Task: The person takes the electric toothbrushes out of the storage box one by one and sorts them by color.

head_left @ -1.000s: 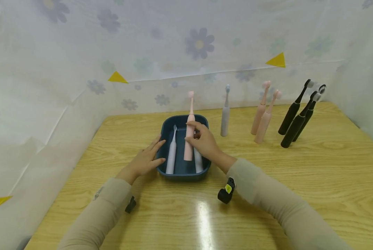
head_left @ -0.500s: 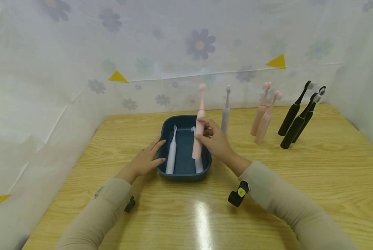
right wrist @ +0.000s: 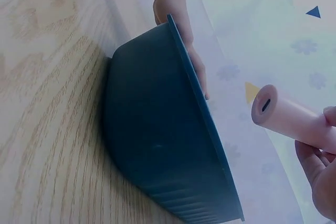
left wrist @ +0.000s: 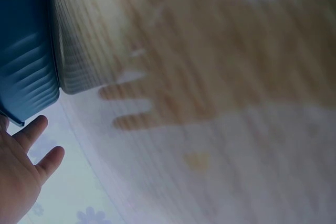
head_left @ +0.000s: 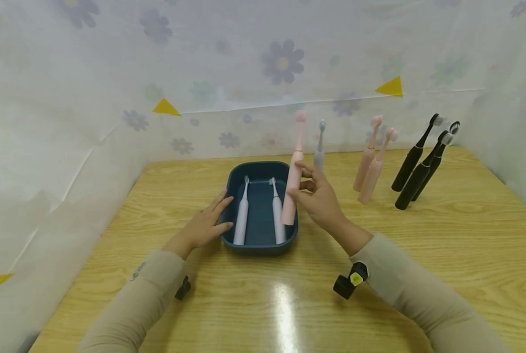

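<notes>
My right hand (head_left: pixel 319 198) pinches a pink electric toothbrush (head_left: pixel 293 184) by its handle, head upward, over the right rim of a dark blue bin (head_left: pixel 260 250). In the right wrist view the base of that toothbrush (right wrist: pixel 289 116) shows above the bin wall (right wrist: pixel 157 114). My left hand (head_left: pixel 203 226) rests against the bin's left rim with its fingers spread. Two white electric toothbrushes lie inside the bin, a left one (head_left: pixel 241 220) and a right one (head_left: pixel 278 218). The left wrist view shows part of the left hand (left wrist: pixel 21 174) by the bin's corner.
Behind my right hand stands a pale grey toothbrush (head_left: pixel 319 157), partly hidden. To the right are two upright pink toothbrushes (head_left: pixel 372 179) and several black ones (head_left: pixel 414 184). A flowered white sheet (head_left: pixel 227 63) backs the wooden table (head_left: pixel 245 304).
My right hand has moved the pink toothbrush rightward and slightly up, from over the bin's middle to its right rim, uncovering the right white toothbrush. The left hand has stayed in place.
</notes>
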The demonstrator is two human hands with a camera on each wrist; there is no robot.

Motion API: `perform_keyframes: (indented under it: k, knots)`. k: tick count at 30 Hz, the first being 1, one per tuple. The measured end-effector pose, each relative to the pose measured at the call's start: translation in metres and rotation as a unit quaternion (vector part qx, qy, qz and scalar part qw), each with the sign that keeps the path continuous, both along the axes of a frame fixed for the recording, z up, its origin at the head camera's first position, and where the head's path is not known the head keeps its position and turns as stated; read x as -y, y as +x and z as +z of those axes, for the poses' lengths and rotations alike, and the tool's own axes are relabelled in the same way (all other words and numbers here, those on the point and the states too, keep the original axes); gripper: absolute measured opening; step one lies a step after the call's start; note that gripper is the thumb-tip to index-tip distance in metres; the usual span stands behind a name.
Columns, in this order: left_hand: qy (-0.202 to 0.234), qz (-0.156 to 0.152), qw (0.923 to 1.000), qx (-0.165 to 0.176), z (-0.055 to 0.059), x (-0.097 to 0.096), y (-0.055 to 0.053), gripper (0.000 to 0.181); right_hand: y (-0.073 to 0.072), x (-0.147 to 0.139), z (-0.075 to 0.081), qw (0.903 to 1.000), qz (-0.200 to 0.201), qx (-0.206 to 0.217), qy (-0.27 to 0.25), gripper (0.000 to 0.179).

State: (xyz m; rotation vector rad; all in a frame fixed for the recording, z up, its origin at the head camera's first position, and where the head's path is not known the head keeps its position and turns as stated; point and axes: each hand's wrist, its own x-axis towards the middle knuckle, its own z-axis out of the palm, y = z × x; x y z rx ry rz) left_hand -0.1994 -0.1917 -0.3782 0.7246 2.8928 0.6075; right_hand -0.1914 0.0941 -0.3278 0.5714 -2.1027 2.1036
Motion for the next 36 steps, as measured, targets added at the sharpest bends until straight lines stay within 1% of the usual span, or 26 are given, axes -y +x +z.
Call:
perform_keyframes:
  k: [5,9,14,20,29,31,36]
  knots:
    - [0.002,-0.001,1.0,0.005,0.002,0.0,0.0,0.062,0.004,-0.008,-0.001,0.9987,-0.006,-0.035,-0.037,0.059]
    - [0.0,0.002,1.0,0.006,0.003,0.0,0.0,0.062,0.007,-0.016,-0.002,0.9964,-0.017,-0.052,-0.064,0.063]
    - [0.001,0.001,1.0,0.008,0.003,0.0,0.0,0.063,0.01,-0.025,-0.004,0.9949,-0.03,-0.05,-0.082,0.064]
    - [0.0,-0.001,1.0,0.009,0.002,-0.001,0.0,0.062,0.012,-0.037,-0.005,0.9936,-0.034,-0.043,-0.099,0.066]
    - [0.0,-0.001,0.9999,0.013,0.004,-0.001,0.001,0.062,0.013,-0.054,-0.009,0.9925,-0.063,-0.056,-0.089,0.065]
    - [-0.001,-0.001,0.9999,0.013,0.004,-0.001,0.001,0.062,0.013,-0.056,-0.011,0.9919,-0.067,-0.058,-0.09,0.065]
    - [0.0,-0.001,1.0,0.01,0.002,0.0,0.001,0.062,0.014,-0.063,-0.015,0.9919,-0.081,-0.062,-0.076,0.064]
